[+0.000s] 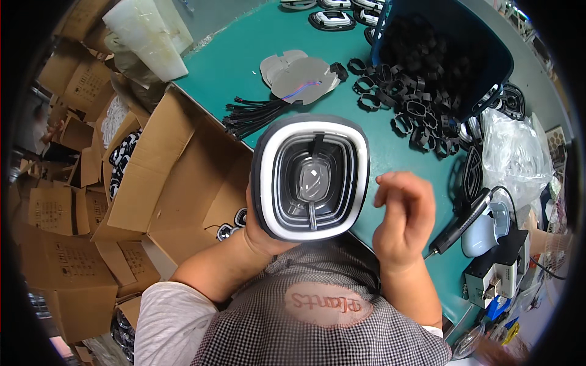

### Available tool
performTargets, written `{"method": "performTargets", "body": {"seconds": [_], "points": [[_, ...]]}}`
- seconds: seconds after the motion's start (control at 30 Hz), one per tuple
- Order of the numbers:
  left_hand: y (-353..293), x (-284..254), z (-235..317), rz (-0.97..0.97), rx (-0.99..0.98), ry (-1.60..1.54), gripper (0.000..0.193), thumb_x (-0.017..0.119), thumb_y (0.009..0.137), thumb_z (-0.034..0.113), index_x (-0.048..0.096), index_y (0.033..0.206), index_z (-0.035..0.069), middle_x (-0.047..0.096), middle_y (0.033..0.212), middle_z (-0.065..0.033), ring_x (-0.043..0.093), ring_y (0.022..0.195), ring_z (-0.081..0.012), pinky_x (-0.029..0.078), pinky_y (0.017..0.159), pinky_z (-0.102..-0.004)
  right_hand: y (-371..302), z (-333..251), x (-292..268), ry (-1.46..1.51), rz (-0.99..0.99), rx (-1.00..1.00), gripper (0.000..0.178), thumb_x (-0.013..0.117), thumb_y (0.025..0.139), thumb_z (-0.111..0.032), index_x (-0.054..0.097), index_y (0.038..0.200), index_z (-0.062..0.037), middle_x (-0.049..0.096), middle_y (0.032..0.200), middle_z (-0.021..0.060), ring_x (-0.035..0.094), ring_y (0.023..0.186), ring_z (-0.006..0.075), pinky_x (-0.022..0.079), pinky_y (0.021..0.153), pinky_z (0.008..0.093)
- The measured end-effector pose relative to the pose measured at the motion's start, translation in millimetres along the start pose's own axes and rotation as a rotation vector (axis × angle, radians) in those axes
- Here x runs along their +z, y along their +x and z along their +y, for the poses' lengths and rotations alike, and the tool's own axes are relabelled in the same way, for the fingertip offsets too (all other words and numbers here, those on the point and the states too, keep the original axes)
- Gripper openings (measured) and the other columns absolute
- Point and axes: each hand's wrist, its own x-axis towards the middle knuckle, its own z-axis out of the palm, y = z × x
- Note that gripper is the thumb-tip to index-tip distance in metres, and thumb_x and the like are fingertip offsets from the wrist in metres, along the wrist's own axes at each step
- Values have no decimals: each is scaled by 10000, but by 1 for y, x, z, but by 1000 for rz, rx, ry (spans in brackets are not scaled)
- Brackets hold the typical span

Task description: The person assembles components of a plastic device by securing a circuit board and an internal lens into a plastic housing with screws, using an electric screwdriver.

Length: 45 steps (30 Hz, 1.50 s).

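In front of my chest I hold a rounded-square housing [362,183] with a white rim, a black outer edge and dark stepped walls inside. A clear oval piece sits at its middle, and a thin strip runs down from that piece. My left hand [264,236] grips the housing from its left and lower side; most of those fingers are hidden behind it. Just right of the housing, apart from it, is my right hand [404,210]. Its fingers are loosely bent and somewhat apart, with nothing visible in them.
A green table [226,55] carries grey discs [305,79], black cables [253,116], black ring clips [418,110] and a dark blue bin [503,61]. An electric screwdriver [461,222] lies right, near a clear plastic bag [513,158]. An open cardboard box [177,165] stands left.
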Motion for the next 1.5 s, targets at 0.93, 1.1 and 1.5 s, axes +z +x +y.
{"method": "performTargets", "body": {"seconds": [0.93,1.1,1.5], "points": [[9,-6,-16,-19,-136,-114,670,353,966,567,437,1397,61,525,1355,-134,538,1210,-246,442,1035,-413,-2,-19,-16,-123,-457,-641,172,658,769,-150,635,910,-56,664,850,87,665,760,211,553,785,349],[10,11,-15,87,-62,102,447,426,987,359,508,1304,55,575,1263,-123,577,1144,-234,495,978,-411,-14,-8,-30,-49,-271,-522,232,685,737,-128,615,935,-28,573,641,18,536,510,149,538,626,307],[-9,-29,58,111,393,251,518,426,989,415,446,1376,70,532,1344,-101,549,1194,-246,445,1039,-429,-15,1,-29,-66,-251,-359,306,630,683,9,589,984,-36,489,570,10,479,452,156,541,576,332]]}}
